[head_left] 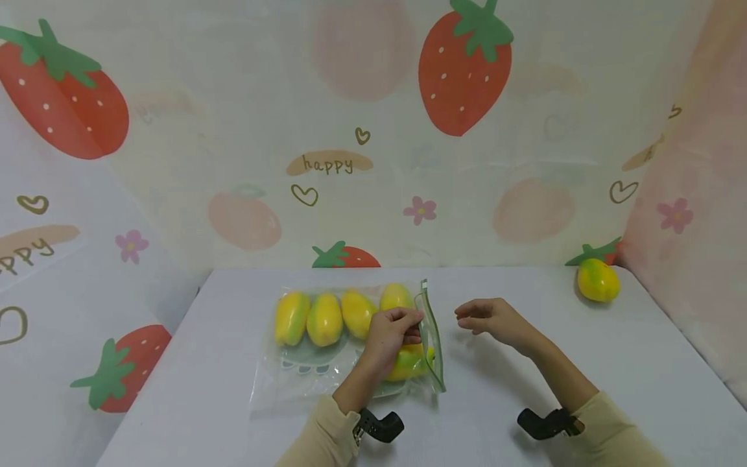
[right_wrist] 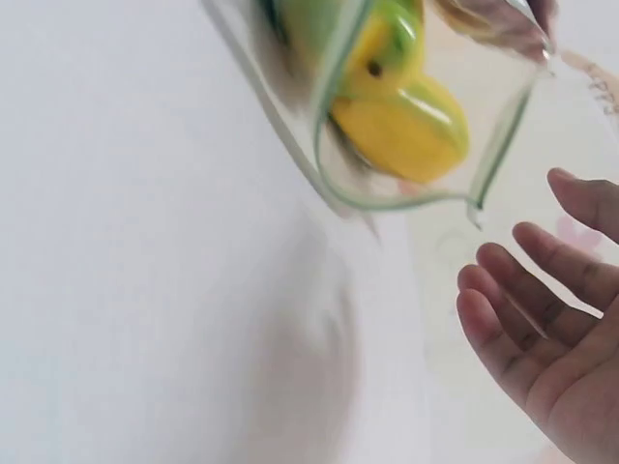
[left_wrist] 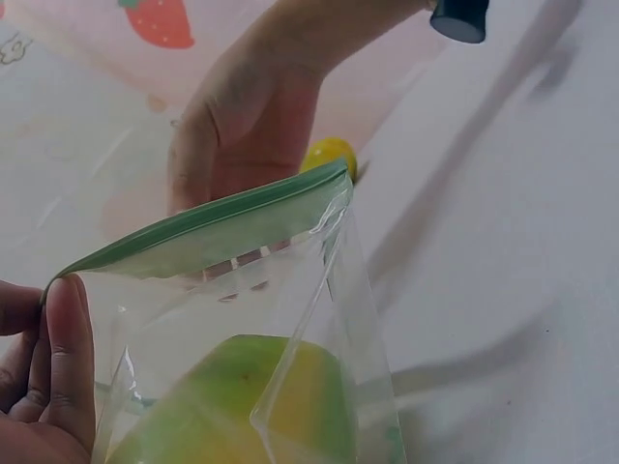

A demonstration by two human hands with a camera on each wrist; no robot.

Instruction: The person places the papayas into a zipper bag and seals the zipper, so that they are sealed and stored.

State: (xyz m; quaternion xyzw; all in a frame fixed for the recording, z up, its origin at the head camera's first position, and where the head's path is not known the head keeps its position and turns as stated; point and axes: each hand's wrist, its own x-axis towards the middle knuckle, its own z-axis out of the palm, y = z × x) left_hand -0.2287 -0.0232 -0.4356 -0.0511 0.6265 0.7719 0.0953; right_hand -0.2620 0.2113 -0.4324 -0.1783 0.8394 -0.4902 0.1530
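Observation:
A clear zip bag point(head_left: 318, 386) with a green zip edge lies on the table, its open mouth toward the right. Several yellow-green mangoes point(head_left: 325, 320) are inside, most of them in a row along the far side. One mango point(left_wrist: 242, 406) lies close to the mouth. My left hand point(head_left: 385, 340) pinches the bag's rim between thumb and fingers and holds it up. To the right of the mouth, my right hand point(head_left: 496, 322) hovers above the table, apart from the bag. Its fingers point(right_wrist: 527, 300) are loosely bent with nothing in them.
Another mango point(head_left: 598, 280) sits at the table's far right corner. The white table point(head_left: 192, 402) meets a fruit-printed cloth point(head_left: 373, 117) at the back and sides. Each wrist carries a black camera mount point(head_left: 382, 426).

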